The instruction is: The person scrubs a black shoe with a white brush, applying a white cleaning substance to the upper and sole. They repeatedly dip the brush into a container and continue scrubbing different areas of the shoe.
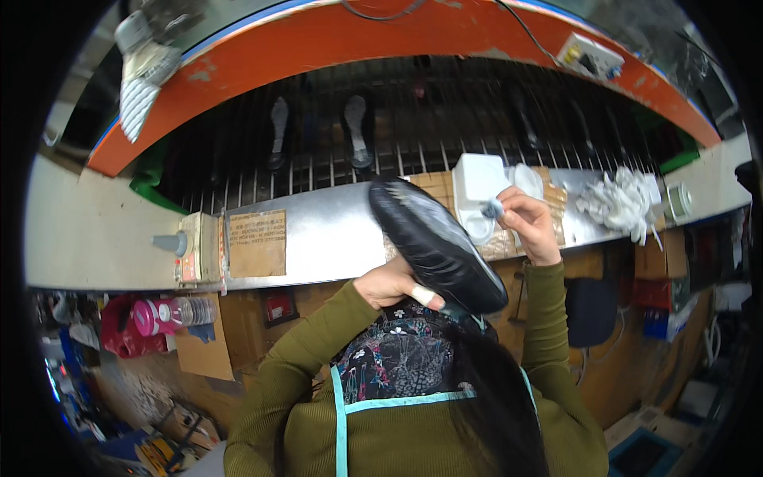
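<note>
A black shoe upper [449, 266] is tilted in front of me, its greyish, whitened underside partly turned up. My left hand [391, 285] is closed around its near left edge, with a light wrapping on the thumb. My right hand [531, 224] pinches a small grey-blue wad [493, 208], whose exact kind I cannot make out. That hand is just right of the shoe, over a white plastic tub [477, 232]. Behind the tub stands a white box-shaped container [479, 181]. Both rest on a piece of cardboard on the metal ledge [334, 238].
Beyond the ledge, a rack of metal bars carries soles or shoe parts [358, 131] beneath an orange-edged hood [318, 44]. Crumpled white cloth or paper [620, 203] lies at right. A cardboard piece [258, 245] and a box [199, 248] sit at left, above a pink-lidded bottle [155, 316].
</note>
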Available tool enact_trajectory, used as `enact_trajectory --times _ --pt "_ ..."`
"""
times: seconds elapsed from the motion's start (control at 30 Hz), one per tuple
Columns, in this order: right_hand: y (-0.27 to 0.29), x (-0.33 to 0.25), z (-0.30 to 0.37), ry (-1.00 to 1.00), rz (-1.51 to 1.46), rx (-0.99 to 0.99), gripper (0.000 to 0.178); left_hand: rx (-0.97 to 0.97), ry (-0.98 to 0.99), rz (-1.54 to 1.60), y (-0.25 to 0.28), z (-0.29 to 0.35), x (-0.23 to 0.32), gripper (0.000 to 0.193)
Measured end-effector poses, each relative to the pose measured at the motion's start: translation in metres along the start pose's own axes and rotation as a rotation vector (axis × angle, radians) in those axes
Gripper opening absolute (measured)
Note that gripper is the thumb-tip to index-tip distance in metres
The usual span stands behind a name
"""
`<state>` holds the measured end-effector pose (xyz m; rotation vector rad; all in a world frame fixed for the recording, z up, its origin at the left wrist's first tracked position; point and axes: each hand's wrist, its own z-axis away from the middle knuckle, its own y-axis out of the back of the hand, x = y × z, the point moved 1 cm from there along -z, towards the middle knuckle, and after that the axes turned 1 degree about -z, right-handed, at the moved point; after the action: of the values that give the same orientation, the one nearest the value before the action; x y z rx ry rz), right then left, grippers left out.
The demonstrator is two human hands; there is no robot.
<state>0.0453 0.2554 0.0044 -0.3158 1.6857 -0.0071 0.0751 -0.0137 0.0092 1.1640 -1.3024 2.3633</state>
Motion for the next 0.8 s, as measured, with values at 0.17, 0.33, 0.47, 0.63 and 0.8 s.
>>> enact_trajectory --times 0.17,0.33,0.47,0.63,0.8 --pt "0.047 0.094 0.063 -0.315 0.958 0.586 0.014 0.159 -0.241 0.189 0.051 0.019 -0.011 0.076" --pt "0.054 0.137 0.068 -0.032 1.412 0.612 0.008 -0.213 -0.690 0.356 0.094 0.027 0.018 0.097" --pt "0.050 0.139 0.056 0.055 1.510 0.492 0.007 -0.255 -1.012 0.354 0.084 0.027 0.043 0.103" --pt "0.053 0.137 0.061 0.030 1.473 0.457 0.009 -0.274 -0.754 0.377 0.058 0.039 0.052 0.089" --pt "0.076 0.147 0.071 -0.362 0.792 0.440 0.023 -0.204 -0.667 0.276 0.057 0.031 0.060 0.097"
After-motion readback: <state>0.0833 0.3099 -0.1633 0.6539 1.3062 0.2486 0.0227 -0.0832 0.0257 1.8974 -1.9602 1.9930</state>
